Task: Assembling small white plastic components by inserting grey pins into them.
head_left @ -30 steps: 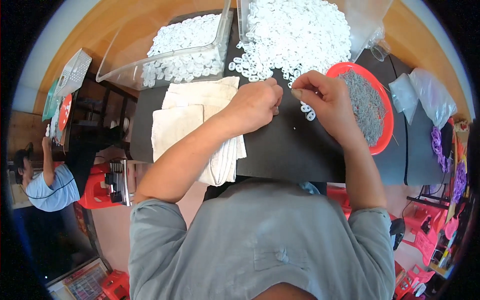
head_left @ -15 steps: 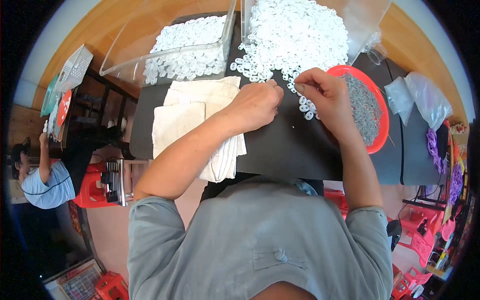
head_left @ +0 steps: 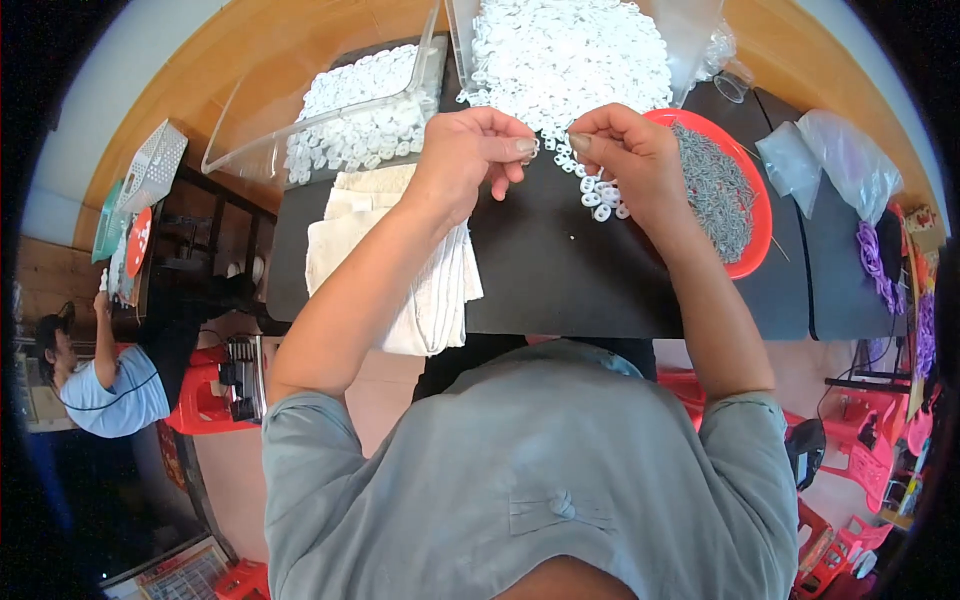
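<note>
Pinching one small white ring [head_left: 537,150] between closed left hand [head_left: 462,158] fingertips, the right hand [head_left: 622,150] pinches something too thin to identify, while beyond both grips a big loose pile of rings [head_left: 570,55] remains and the clear tray [head_left: 345,110] is only part filled.

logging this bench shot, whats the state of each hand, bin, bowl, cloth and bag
left hand: raised, pinching a small white ring
right hand: raised, fingertips pinched shut
clear plastic bin: tilted, holding white rings
white ring pile: heaped loose
red bowl: full of grey metal pieces
white cloth: folded, overhanging the table edge
clear plastic bags: crumpled
</note>
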`<state>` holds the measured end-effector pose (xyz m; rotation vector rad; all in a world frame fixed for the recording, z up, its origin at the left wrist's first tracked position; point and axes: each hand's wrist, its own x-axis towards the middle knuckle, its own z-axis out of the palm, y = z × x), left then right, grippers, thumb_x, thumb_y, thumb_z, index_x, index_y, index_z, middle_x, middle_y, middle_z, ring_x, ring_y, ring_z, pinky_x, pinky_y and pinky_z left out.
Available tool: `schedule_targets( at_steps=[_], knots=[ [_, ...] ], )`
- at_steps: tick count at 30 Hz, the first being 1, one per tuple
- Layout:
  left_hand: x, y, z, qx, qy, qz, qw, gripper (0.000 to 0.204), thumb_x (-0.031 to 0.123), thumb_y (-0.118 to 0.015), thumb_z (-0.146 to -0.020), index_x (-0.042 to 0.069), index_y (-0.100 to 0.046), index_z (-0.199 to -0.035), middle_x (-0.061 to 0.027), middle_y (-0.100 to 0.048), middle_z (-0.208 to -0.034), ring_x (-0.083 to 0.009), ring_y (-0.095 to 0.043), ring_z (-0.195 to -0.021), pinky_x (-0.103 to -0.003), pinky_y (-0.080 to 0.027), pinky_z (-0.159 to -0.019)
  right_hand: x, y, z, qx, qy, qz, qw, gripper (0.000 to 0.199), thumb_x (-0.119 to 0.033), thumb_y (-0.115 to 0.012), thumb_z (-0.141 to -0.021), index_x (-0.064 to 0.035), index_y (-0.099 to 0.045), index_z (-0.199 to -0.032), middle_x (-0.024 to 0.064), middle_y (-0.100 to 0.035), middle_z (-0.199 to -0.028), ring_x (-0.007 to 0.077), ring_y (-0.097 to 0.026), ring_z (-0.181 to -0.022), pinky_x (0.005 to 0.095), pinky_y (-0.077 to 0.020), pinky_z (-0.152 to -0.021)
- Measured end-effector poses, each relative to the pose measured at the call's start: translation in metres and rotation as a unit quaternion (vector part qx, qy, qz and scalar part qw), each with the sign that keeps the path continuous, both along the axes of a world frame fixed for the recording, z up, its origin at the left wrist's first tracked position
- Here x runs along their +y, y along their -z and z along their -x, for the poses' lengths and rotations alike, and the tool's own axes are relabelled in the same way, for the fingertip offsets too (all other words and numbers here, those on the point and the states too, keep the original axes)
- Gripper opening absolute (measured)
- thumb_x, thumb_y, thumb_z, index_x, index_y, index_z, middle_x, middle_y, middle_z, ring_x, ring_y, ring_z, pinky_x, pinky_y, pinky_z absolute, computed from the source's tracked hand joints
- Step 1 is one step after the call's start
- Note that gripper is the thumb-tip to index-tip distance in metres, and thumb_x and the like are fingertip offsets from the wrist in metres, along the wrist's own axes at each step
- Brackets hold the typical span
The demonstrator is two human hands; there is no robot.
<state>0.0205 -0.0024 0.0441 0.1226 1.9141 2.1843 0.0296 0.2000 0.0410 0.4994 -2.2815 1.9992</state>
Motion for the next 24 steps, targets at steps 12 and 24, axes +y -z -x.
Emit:
schedule_targets(
  at_steps=[12, 24],
  knots=[
    [0.037, -0.003, -0.008, -0.003, -0.072, -0.124, 0.99, 0.008, 0.0, -0.06, -0.087, -0.004, -0.058, -0.093, -0.0103, -0.062, -0.08, -0.0157, -0.06, -0.061, -0.026, -0.047, -0.047, -0.004, -0.008, -0.007, -0.069, 0.032, 0.088, 0.993, 0.013, -0.012, -0.062, -0.089, -0.0019, -0.065, -0.096, -0.0001, -0.062, -0.075, 0.0058, -0.056, -0.066, 0.0186, -0.0376, -0.057],
    [0.04, 0.0, -0.015, 0.067, -0.07, -0.1, 0.99, 0.007, 0.001, -0.06, -0.087, -0.002, -0.057, -0.093, -0.0078, -0.061, -0.08, -0.0127, -0.059, -0.063, -0.024, -0.048, -0.047, -0.011, -0.004, -0.006, -0.05, 0.047, 0.037, 0.997, 0.012, -0.013, -0.062, -0.09, -0.0024, -0.065, -0.096, -0.0014, -0.062, -0.074, 0.0036, -0.054, -0.066, 0.0181, -0.0377, -0.057]
  ],
)
